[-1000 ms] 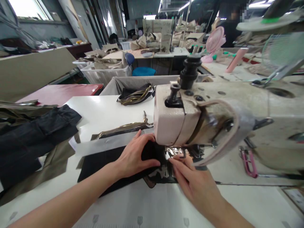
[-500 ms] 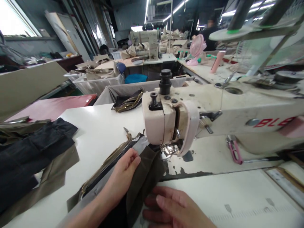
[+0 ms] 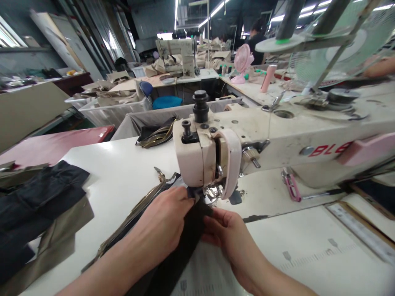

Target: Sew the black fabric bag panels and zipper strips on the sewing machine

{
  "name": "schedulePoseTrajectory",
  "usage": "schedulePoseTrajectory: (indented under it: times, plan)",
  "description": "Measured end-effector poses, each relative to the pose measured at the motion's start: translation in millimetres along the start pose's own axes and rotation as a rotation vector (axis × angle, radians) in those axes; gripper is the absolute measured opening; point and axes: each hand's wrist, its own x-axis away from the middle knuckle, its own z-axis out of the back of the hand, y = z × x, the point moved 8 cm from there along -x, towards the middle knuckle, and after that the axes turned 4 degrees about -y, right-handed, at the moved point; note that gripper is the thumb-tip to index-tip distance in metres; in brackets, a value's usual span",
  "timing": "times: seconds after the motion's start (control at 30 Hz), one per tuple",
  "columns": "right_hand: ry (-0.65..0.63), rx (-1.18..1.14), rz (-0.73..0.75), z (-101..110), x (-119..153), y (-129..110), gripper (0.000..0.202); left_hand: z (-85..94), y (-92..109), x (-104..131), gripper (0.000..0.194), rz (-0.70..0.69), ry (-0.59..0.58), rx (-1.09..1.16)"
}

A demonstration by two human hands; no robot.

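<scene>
Dark fabric point(image 3: 185, 250) runs from the bottom edge up to the presser foot of a white sewing machine point(image 3: 194, 158). My left hand point(image 3: 168, 218) lies over it with fingers closed on the fabric, just left of the foot. My right hand point(image 3: 226, 230) pinches the fabric's right edge, close below the foot. A strip with a brass zipper point(image 3: 135, 211) lies along the left side of my left hand. The fingertips of my left hand are partly hidden in the folds.
Dark and olive fabric pieces point(image 3: 40, 209) lie at the left. Zippered pieces point(image 3: 157, 133) sit behind the machine head. Pink snips point(image 3: 291, 185) rest on the machine bed. A person point(image 3: 256, 39) is in the background; a forearm shows at the far right.
My right hand has moved up to the fabric beside the foot and closed on it. My left hand has moved closer to the foot. The view has shifted right.
</scene>
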Motion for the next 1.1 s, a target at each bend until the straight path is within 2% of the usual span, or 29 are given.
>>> schedulePoseTrajectory:
  times: [0.07,0.13,0.23,0.3,0.4,0.47,0.53,0.6,0.67,0.73,0.8,0.87,0.97,1.1]
  plan:
    - [0.006,-0.023,0.001,0.3,1.1,-0.2,0.020,-8.3,14.4,0.1,0.037,-0.141,-0.034,-0.083]
    - [0.013,-0.033,-0.003,1.4,1.3,0.2,0.019,-20.0,19.6,5.2,0.043,-0.204,0.020,-0.060]
    - [0.002,-0.041,-0.004,0.7,1.4,-0.1,0.017,-36.7,15.0,17.4,0.054,-0.198,0.169,-0.021]
    - [-0.011,-0.054,0.005,-1.5,2.5,-2.8,0.014,-45.2,12.2,24.7,0.060,-0.189,0.214,0.008]
    - [-0.020,-0.057,0.004,-4.5,5.1,-6.6,0.011,-42.9,11.7,29.2,0.062,-0.183,0.233,0.137]
    - [-0.017,-0.014,0.007,-4.3,5.7,-7.5,0.011,-36.5,6.2,23.8,0.048,-0.117,0.172,0.324]
    - [-0.012,0.064,0.032,-2.3,4.7,-7.9,0.014,-30.0,-5.8,12.8,0.034,0.019,0.099,0.484]
    - [0.004,0.158,0.066,1.8,2.3,-8.2,0.015,-20.5,-14.8,-1.1,0.030,0.085,0.079,0.496]
    - [0.029,0.237,0.094,6.9,-0.2,-8.7,0.014,-14.2,-16.9,-16.7,0.023,0.039,0.058,0.434]
    - [0.049,0.284,0.104,11.3,-1.7,-8.7,0.015,-17.9,-19.0,-29.3,0.016,-0.002,-0.010,0.422]
    - [0.080,0.319,0.124,15.0,-0.9,-9.7,0.023,-24.6,-26.8,-36.1,0.011,0.046,-0.048,0.453]
    - [0.119,0.382,0.154,17.6,1.9,-11.6,0.035,-29.1,-34.4,-37.9,0.009,0.121,-0.033,0.477]
    - [0.112,0.484,0.183,17.0,3.9,-13.8,0.028,-34.0,-41.3,-36.4,0.007,0.248,0.002,0.504]
    - [0.038,0.421,0.070,21.2,-5.4,-10.9,0.023,-37.5,-43.4,-39.4,0.009,0.380,0.005,0.534]
